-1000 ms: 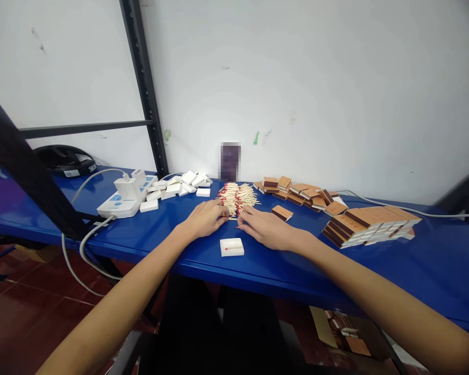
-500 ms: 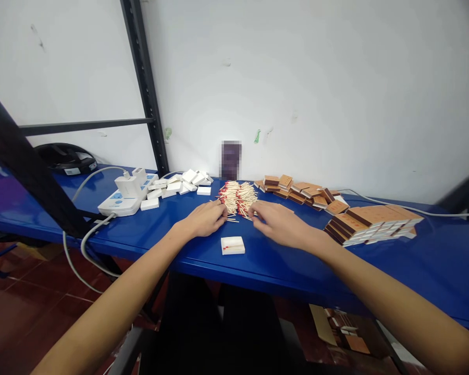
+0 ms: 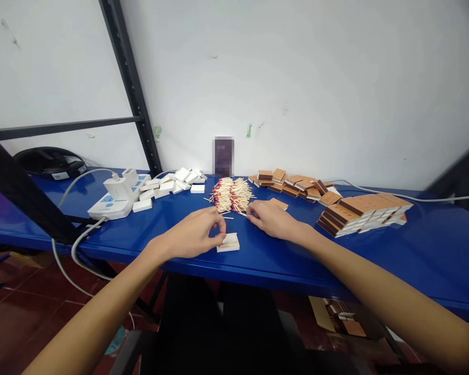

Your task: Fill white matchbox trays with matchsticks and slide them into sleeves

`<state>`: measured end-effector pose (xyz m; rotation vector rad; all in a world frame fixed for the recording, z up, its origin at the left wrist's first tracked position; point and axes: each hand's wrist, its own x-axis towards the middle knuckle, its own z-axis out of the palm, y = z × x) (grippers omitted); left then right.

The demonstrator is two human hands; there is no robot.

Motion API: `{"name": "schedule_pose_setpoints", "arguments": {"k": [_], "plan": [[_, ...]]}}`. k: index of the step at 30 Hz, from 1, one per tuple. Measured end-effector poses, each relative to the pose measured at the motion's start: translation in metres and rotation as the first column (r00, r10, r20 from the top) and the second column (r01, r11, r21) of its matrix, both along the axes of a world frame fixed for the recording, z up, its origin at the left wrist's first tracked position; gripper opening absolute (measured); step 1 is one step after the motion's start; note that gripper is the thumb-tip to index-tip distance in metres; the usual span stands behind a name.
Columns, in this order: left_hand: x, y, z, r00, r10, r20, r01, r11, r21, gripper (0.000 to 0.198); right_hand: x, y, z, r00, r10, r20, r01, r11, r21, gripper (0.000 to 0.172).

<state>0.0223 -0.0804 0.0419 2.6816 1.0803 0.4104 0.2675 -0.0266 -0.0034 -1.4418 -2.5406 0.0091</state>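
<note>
Over the left end of a small white matchbox tray (image 3: 231, 247), my left hand (image 3: 193, 233) has its thumb and forefinger pinched together. Whatever is between those fingertips is too small to make out. The tray lies open side up near the front edge, with pale matchsticks in it, partly hidden by the fingers. My right hand (image 3: 273, 219) rests by the front right of a pile of red-tipped matches (image 3: 234, 195), its thumb and fingertips closed on the end of a match (image 3: 240, 212). A few loose matches lie in front of the pile.
White trays (image 3: 168, 185) are heaped at the back left beside a power strip (image 3: 117, 203) with cables. Brown matchbox sleeves (image 3: 297, 183) lie at the back right, near stacked filled matchboxes (image 3: 365, 212). A black rack post (image 3: 128, 83) rises at left. An open carton (image 3: 320, 315) stands below.
My left hand has moved from the match pile back and down to the white tray. My right hand stays at the pile's right side. The camera view has shifted slightly.
</note>
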Motion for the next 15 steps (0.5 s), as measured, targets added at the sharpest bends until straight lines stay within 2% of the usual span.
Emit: {"name": "schedule_pose_setpoints", "arguments": {"k": [7, 12, 15], "plan": [[0.002, -0.005, -0.017, 0.998, 0.055, -0.029, -0.056, 0.998, -0.042, 0.017, 0.001, -0.004, -0.001, 1.0, -0.013, -0.015, 0.013, 1.0, -0.017, 0.013], [-0.001, -0.01, -0.017, 1.0, 0.021, 0.004, -0.021, 0.997, -0.072, 0.022, 0.001, -0.008, 0.0, 1.0, -0.028, -0.01, 0.028, 0.999, -0.021, 0.013], [-0.001, -0.012, -0.016, 0.999, 0.038, 0.005, -0.038, 0.997, -0.068, 0.027, 0.002, -0.009, 0.0, 0.999, -0.029, -0.043, 0.029, 1.0, 0.0, 0.011]]}}
